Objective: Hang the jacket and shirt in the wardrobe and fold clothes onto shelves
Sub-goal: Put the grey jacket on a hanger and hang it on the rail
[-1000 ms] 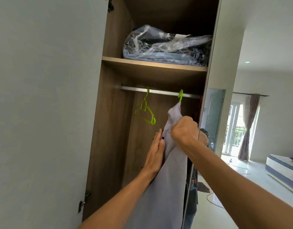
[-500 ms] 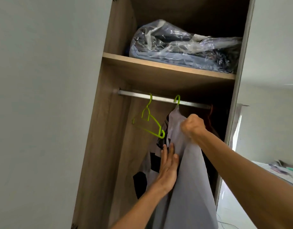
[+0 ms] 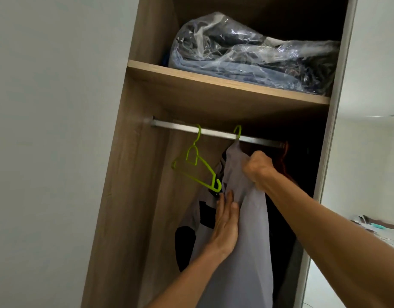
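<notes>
Nearest, the left hand [image 3: 226,225] lies flat with its fingers straight and together, pressed against the front of the light grey smooth-woven garment [image 3: 242,252]. This is probably to steady the hanging cloth and stop it swinging. Just beyond and higher, the right hand [image 3: 257,168] is closed in a fist round a bunch of the same fabric near the shoulder, seemingly to tug it square on its hanger. I cannot tell whether this is the jacket or the shirt; black panels show on its left side. It hangs inside the wardrobe from a thin lime-green plastic hanger hook [image 3: 238,132] caught over the rail. To the left, an empty lime-green plastic hanger [image 3: 196,166] hangs tilted, its lower tip close to the garment. The brushed square-section metal rail [image 3: 187,128] runs beneath the wood-grain shelf [image 3: 214,84]. On the shelf, farthest, rests a crinkled clear plastic bag of folded blue-grey cloth [image 3: 247,52].
</notes>
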